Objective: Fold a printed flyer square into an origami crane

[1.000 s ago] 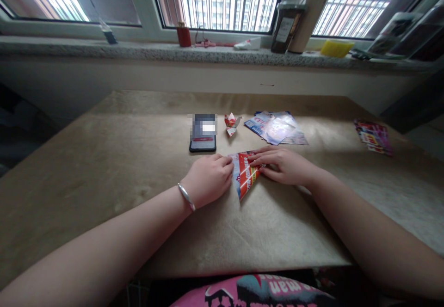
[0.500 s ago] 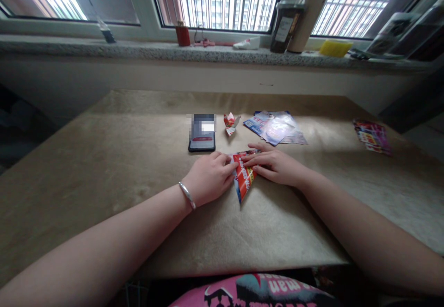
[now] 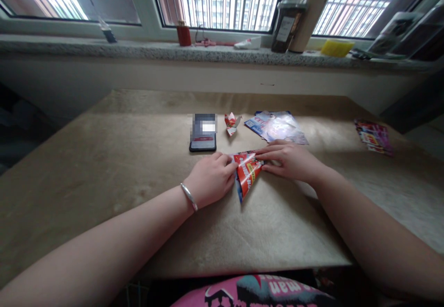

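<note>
A red, printed sheet folded into a triangle (image 3: 247, 174) lies flat on the tan table (image 3: 104, 168), its tip pointing toward me. My left hand (image 3: 212, 178), a silver bangle on its wrist, has its fingers curled and pressed on the triangle's left edge. My right hand (image 3: 292, 160) lies on the table at the triangle's upper right corner, fingers together and pressing down on it.
A dark phone (image 3: 203, 134) lies just beyond my left hand. Beside it sits a small folded paper figure (image 3: 231, 123), then a pile of printed sheets (image 3: 276, 126). Another leaflet (image 3: 373, 137) lies far right. A window sill (image 3: 138, 51) with jars runs behind.
My right hand has slid to the right along the triangle's top edge, uncovering more of the paper. My left hand has hardly moved.
</note>
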Demonstrator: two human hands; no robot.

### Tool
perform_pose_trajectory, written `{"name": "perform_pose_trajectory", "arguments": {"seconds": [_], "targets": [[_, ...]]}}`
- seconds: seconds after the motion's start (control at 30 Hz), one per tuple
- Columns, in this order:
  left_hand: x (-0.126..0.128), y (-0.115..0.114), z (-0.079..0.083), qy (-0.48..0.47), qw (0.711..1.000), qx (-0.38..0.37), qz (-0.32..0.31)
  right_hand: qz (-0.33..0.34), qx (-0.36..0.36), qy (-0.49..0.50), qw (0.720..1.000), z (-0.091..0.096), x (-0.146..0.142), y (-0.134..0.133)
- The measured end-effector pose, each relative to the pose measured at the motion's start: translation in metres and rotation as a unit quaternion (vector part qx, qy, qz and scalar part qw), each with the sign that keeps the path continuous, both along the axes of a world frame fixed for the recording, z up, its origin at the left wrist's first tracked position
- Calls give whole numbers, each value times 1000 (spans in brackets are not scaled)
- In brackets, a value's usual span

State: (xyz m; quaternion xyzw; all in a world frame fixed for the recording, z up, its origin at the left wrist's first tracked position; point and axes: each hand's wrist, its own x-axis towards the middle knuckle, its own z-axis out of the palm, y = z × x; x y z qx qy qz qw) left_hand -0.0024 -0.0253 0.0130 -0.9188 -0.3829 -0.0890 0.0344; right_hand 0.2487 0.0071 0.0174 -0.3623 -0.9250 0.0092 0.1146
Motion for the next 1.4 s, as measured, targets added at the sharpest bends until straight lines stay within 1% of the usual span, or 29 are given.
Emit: {"name": "perform_pose_trajectory", "arguments": {"seconds": [0.2,0.47,0.63,0.97,1.17,1.4], "targets": [[0,-2,1,1,1000,-10,7,10,-14,-4,1000,-5,-5,1],[1,-1,0,-5,1000,-4,18,10,-16,-17,1000,-4,-9,-1],[0,1,-2,-6,1000,-8,27,6,-20,-4,1000,-6,-11,-1],[2,2,-1,1,1000,7,23,1,-26,6,1000,-8,-8,-1],[3,2,-1,9,1000,20,19,-1,-28,-9,1000,-8,-8,-1],[2,6,-2,-5,1000,3,12,1,-27,-5,1000,-7,-9,-1]]}}
